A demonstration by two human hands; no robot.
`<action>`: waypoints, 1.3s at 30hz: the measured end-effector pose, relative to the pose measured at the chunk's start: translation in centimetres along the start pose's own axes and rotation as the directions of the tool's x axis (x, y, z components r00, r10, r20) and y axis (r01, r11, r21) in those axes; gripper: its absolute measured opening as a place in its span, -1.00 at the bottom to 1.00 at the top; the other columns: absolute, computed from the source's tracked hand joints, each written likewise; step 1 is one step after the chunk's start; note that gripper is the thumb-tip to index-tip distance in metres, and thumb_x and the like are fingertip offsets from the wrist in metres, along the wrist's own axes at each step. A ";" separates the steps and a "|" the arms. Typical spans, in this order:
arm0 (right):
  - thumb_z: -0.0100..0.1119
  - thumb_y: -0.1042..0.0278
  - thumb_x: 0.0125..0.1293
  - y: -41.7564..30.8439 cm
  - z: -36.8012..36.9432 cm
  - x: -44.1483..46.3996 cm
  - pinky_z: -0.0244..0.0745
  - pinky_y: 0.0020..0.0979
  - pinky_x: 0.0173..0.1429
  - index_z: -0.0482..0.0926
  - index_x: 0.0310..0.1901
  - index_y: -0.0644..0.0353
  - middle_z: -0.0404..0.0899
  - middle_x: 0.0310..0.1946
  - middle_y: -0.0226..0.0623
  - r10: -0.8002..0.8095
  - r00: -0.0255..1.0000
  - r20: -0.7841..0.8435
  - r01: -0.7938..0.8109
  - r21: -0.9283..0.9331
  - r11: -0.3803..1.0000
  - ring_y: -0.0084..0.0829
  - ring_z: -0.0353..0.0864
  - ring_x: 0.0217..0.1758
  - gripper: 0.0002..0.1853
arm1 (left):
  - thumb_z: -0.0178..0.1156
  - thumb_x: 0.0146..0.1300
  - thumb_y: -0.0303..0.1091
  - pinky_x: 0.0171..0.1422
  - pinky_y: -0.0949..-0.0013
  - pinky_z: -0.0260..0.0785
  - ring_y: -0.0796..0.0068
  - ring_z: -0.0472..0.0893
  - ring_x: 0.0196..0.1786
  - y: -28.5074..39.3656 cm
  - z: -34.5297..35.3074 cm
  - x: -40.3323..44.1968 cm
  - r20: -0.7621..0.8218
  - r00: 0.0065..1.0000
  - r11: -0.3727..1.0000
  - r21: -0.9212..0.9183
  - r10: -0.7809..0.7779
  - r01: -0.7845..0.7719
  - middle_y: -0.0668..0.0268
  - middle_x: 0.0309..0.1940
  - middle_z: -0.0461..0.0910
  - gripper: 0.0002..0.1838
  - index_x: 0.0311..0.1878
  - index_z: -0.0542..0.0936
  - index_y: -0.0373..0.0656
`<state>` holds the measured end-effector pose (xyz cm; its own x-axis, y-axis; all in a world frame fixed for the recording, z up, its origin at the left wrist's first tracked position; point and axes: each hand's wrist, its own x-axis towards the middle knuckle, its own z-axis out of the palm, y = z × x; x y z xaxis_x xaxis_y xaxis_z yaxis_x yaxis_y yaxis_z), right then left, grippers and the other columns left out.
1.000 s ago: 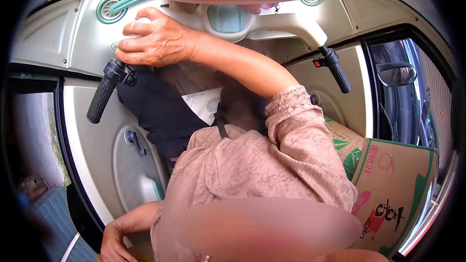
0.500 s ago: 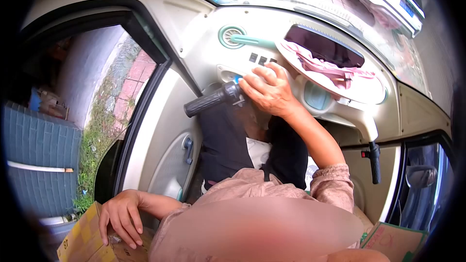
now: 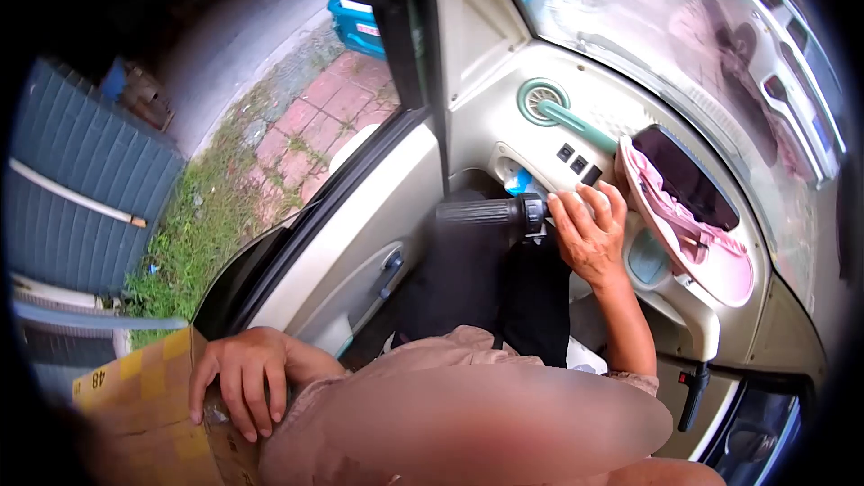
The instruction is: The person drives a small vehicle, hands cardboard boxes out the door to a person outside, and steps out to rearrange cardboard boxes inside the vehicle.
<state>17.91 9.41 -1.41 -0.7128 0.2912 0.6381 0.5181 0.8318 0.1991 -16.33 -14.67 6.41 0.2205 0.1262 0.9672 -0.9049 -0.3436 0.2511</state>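
My right hand [image 3: 589,229] is closed around the inner part of the handlebar, just beside its black ribbed left grip [image 3: 481,211]. The fingers curl over the bar and partly hide it. At the lower left, my left hand [image 3: 243,378] lies with fingers apart over the edge of a yellow-checked cardboard box [image 3: 135,396]. The bar's white right arm [image 3: 702,324] ends in a black grip [image 3: 693,396] with a red switch, untouched. A pink cloth [image 3: 670,202] lies in the tray-like middle of the handlebar cover, in front of a dark screen [image 3: 693,175].
Black switches [image 3: 576,159] and a cubby holding something blue [image 3: 519,182] are on the pale dashboard. The door [image 3: 351,243] with its crank handle [image 3: 391,270] is at my left. Outside are grass [image 3: 193,243], a teal bin [image 3: 358,29] and a white vehicle [image 3: 774,72] beyond the windshield.
My view has turned left, so the dashboard and handlebar appear farther right and tilted, and more ground shows outside. My right hand stays on the handlebar and my left hand on the box.
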 end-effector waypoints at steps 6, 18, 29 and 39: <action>0.19 0.44 0.26 -0.2 0.7 -0.3 0.32 0.07 0.39 0.66 0.01 0.12 0.62 0.03 -0.35 -0.026 0.998 -0.060 0.024 -0.020 1.000 -0.24 0.52 0.23 -0.72 | -0.14 0.50 -0.37 0.11 0.02 0.52 0.00 0.77 -0.20 -0.2 1.8 0.3 -0.011 1.000 0.995 0.097 -0.008 0.009 -0.17 -0.23 0.72 -0.67 0.15 0.56 -0.21; 0.28 0.56 0.07 0.0 1.0 -15.1 0.50 -0.20 -0.20 0.58 -0.08 0.26 0.59 -0.21 -0.22 -0.162 0.974 0.159 0.113 0.283 0.953 -0.29 0.62 -0.27 -0.68 | -0.09 0.47 -0.40 0.12 0.03 0.51 0.01 0.77 -0.19 -1.9 2.2 -0.6 -0.013 1.000 0.995 0.101 -0.024 0.026 -0.15 -0.23 0.72 -0.69 0.08 0.62 -0.21; 0.20 0.47 -0.08 4.4 -4.5 -30.3 0.43 -0.18 -0.45 0.56 -0.37 0.13 0.48 -0.50 -0.27 0.602 0.788 0.129 -0.608 0.013 0.794 -0.16 0.54 -0.51 -0.84 | -0.03 0.42 -0.37 0.12 0.02 0.50 0.03 0.77 -0.19 -4.6 2.5 -1.6 -0.105 0.993 0.997 0.062 -0.045 0.052 -0.10 -0.27 0.73 -0.71 -0.13 0.71 -0.21; 0.17 0.20 0.43 10.3 -3.5 -30.6 0.45 -0.14 0.08 0.44 0.20 0.34 0.51 0.05 0.02 0.897 0.377 -0.229 -0.924 -0.028 0.381 -0.07 0.53 0.03 -0.55 | 0.00 0.40 -0.39 0.12 0.03 0.50 0.04 0.77 -0.21 -4.6 2.4 -2.0 -0.154 0.987 0.997 0.067 -0.036 0.047 -0.10 -0.29 0.73 -0.73 -0.14 0.71 -0.22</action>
<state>46.73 7.42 -16.27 0.3042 0.7483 0.5895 0.8693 0.0349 -0.4930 -11.70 -15.57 3.44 0.1944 0.2799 0.9401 -0.8670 -0.3992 0.2981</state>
